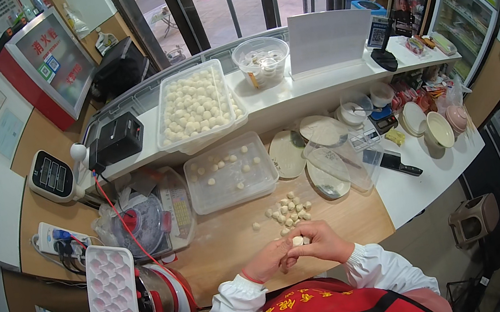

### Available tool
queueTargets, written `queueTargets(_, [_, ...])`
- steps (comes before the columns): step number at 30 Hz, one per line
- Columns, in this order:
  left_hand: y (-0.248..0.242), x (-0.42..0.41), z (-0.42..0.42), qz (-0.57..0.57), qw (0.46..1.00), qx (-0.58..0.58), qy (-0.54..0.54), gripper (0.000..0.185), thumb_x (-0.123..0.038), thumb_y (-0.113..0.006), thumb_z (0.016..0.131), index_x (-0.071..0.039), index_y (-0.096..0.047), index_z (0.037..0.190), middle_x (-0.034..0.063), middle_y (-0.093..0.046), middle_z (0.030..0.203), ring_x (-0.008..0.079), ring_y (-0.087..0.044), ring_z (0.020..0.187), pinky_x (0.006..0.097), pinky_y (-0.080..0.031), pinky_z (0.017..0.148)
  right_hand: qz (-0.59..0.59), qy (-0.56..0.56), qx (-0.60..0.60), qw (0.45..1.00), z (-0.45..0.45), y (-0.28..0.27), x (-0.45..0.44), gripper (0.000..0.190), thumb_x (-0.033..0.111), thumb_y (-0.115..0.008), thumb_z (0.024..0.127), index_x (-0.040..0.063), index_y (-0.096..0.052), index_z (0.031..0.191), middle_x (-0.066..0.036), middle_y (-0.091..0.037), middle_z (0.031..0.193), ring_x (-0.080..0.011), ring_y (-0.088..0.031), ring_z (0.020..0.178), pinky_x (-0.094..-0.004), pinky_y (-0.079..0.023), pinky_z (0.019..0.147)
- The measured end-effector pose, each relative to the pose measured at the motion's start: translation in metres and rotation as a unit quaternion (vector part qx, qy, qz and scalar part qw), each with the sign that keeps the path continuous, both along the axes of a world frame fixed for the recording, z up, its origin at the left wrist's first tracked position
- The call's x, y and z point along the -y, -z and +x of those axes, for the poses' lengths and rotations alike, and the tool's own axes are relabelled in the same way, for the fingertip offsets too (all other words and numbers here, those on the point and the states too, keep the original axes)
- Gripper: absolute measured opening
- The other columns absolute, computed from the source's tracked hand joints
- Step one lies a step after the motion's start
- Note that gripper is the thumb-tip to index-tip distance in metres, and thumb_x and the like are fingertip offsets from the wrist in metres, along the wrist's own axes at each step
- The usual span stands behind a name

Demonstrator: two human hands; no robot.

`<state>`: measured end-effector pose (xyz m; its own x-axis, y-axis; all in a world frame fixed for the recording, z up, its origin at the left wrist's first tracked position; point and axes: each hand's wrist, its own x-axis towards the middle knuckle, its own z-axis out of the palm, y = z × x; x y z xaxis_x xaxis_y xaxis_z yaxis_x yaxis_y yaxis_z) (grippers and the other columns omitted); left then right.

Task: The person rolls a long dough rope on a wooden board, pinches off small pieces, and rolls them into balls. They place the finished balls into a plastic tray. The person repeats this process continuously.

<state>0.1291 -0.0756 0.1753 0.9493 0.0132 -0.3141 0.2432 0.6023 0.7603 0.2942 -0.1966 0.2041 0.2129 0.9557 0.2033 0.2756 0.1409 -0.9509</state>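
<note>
My left hand [272,257] and my right hand [325,241] meet over the front edge of a wooden board [227,254]. Between their fingers is a small pale dough piece [298,241], which both hands grip; the fingers partly hide it. Just beyond my hands lies a loose cluster of small dough pieces [291,207], with a single dough piece [256,226] off to its left. Farther back, a translucent plastic tray [236,193] carries several round dough balls [220,164]. On the raised counter, a clear plastic box [163,140] is heaped with white dough balls [196,105].
Oval plates [287,154] lie behind the cluster, with a cleaver [392,163] on the white surface to the right. At left stand an electric kettle [158,290] and a white moulded tray [113,295]; a red cord [130,228] crosses the board's left side. A stool [474,220] is at right.
</note>
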Motion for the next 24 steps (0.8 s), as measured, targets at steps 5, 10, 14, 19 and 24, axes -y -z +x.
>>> queueTargets(5, [0.004, 0.019, 0.008, -0.111, 0.990, 0.007, -0.086, 0.036, -0.036, -0.050, 0.103, -0.005, -0.056, 0.085, 0.0003, -0.049, 0.072, 0.0106, -0.044, 0.061, 0.0268, -0.037, 0.057, -0.012, 0.043, -0.079, 0.996, -0.008, 0.003, 0.004, 0.017, 0.012, -0.081, 0.078, 0.003, -0.069, 0.086, -0.004, -0.067, 0.078, -0.0108, -0.061, 0.071, -0.0268, -0.048, 0.064])
queueTargets(10, [0.002, 0.010, 0.007, -0.085, 0.980, 0.157, -0.089, 0.037, -0.028, -0.048, 0.100, -0.008, -0.049, 0.069, -0.0001, -0.044, 0.062, 0.0114, -0.039, 0.056, 0.0272, -0.032, 0.054, -0.055, 0.132, -0.143, 0.979, 0.015, 0.046, 0.019, 0.016, 0.013, -0.078, 0.078, 0.001, -0.070, 0.087, -0.005, -0.067, 0.075, -0.0118, -0.061, 0.068, -0.0278, -0.048, 0.059])
queueTargets(14, [-0.001, -0.004, -0.002, -0.034, 0.967, 0.114, -0.227, 0.039, -0.030, -0.046, 0.101, -0.008, -0.049, 0.068, -0.0001, -0.041, 0.059, 0.0113, -0.036, 0.055, 0.0281, -0.030, 0.053, -0.278, 0.272, -0.188, 0.902, 0.049, 0.126, 0.039, 0.019, 0.011, -0.072, 0.081, -0.001, -0.070, 0.097, -0.006, -0.067, 0.078, -0.0137, -0.062, 0.070, -0.0286, -0.048, 0.061])
queueTargets(19, [0.006, 0.000, 0.000, 0.022, 0.981, -0.069, -0.178, 0.047, -0.043, -0.035, 0.105, -0.007, -0.055, 0.082, -0.0010, -0.042, 0.065, 0.0104, -0.038, 0.059, 0.0259, -0.031, 0.057, -0.278, 0.245, -0.169, 0.913, 0.048, 0.192, 0.019, 0.036, 0.011, -0.065, 0.088, -0.001, -0.059, 0.121, -0.008, -0.067, 0.090, -0.0142, -0.063, 0.070, -0.0267, -0.050, 0.060])
queueTargets(24, [0.009, 0.009, 0.011, 0.053, 0.987, -0.047, -0.143, 0.072, -0.060, -0.020, 0.103, 0.000, -0.050, 0.127, 0.0008, -0.049, 0.076, 0.0115, -0.044, 0.070, 0.0252, -0.037, 0.067, -0.232, 0.169, -0.079, 0.955, 0.039, 0.128, -0.013, 0.040, 0.017, -0.066, 0.086, -0.003, -0.060, 0.120, -0.017, -0.070, 0.100, -0.0176, -0.066, 0.087, -0.0321, -0.052, 0.077])
